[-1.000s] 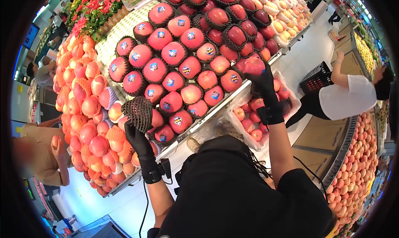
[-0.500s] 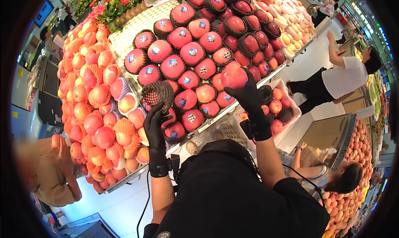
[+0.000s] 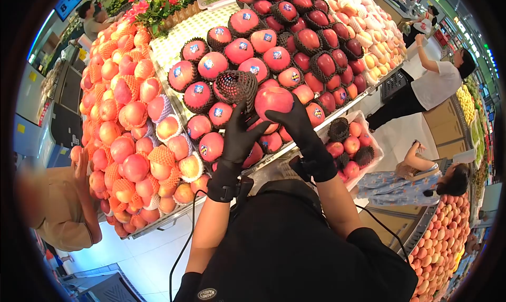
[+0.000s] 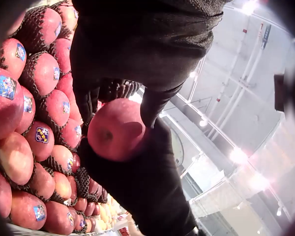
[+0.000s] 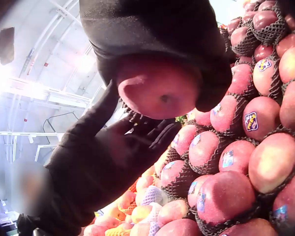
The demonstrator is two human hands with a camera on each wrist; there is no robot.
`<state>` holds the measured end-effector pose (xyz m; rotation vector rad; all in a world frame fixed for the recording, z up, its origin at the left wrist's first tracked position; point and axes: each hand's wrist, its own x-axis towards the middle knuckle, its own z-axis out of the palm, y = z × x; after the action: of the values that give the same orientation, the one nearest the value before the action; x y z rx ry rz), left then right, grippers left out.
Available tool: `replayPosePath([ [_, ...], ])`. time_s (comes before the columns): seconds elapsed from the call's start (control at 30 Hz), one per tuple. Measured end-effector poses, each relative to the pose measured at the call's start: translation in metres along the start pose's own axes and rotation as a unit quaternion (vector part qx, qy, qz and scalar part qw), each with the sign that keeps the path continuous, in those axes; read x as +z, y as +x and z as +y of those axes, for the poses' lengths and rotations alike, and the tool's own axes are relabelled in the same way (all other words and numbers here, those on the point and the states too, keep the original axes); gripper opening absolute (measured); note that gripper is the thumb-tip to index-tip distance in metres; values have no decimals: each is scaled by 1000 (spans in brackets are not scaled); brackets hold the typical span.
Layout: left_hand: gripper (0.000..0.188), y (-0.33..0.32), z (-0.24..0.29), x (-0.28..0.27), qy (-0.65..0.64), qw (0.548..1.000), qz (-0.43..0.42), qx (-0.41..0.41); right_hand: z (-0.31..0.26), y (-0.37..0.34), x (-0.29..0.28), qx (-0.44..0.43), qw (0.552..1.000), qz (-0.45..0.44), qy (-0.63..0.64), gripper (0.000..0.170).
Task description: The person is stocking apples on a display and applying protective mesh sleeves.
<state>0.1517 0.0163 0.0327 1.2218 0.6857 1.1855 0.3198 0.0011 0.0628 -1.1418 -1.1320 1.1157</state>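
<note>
In the head view my right hand [image 3: 304, 132], in a black glove, grips a red apple [image 3: 274, 101] with no net around it, above the display's front part. Beside it my left hand [image 3: 240, 141] holds a black foam net [image 3: 236, 86] at its fingers, its thumb spread toward the apple. Red shows through the mesh; whether anything is inside, I cannot tell. The left wrist view has the apple [image 4: 117, 130] between the two hands, with part of the net [image 4: 119, 89] behind. From the right wrist, my right hand [image 5: 157, 34] covers the apple's upper side [image 5: 160, 93].
Stickered apples in black nets [image 3: 197, 95] fill the slanted display beneath the hands. Fruit in orange nets [image 3: 161, 162] is heaped at left, paler fruit [image 3: 369, 33] at upper right. A lined crate of apples [image 3: 352, 144] stands at right. Several people are around the stands.
My left hand and the net have moved right and up the display. After lifting from the display's right edge, my right hand has brought the apple left, close beside the net.
</note>
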Motion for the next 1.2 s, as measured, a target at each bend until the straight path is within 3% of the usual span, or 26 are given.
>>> replayPosePath([
  [0.13,78,5,2,12,90,995,5,47,8,1,3,34,999,-26,-19,71],
  [0.2,76,8,-7,8,128,989,24,66,23,4,-2,10,999,-42,18,57],
  [0.3,71,14,1,5,31,999,-4,29,37,8,-22,82,977,-76,184,43],
  [0.4,65,15,14,-2,-25,998,5,-61,21,7,-29,64,978,-84,178,43],
  [0.57,54,19,4,-7,-36,998,-22,-55,22,9,-28,-24,994,-106,32,44],
  [0.63,49,17,8,0,-77,994,-34,-64,25,8,-28,28,994,-90,54,45],
  [0.73,47,14,21,7,-77,994,-27,-77,25,13,-26,94,964,-78,237,34],
  [0.87,46,17,25,6,-76,994,-9,-80,23,14,-23,84,984,-57,145,38],
  [0.97,47,19,23,2,-34,997,13,-72,12,14,-16,73,972,-63,215,38],
  [1.07,47,21,17,-3,-18,996,60,-70,9,15,-14,52,971,-55,228,50],
  [1.13,45,23,10,-4,-11,997,76,-27,12,15,-19,-38,988,-84,127,49],
  [1.2,46,24,9,-5,-26,996,82,-26,10,15,-20,-37,987,-99,121,49],
])
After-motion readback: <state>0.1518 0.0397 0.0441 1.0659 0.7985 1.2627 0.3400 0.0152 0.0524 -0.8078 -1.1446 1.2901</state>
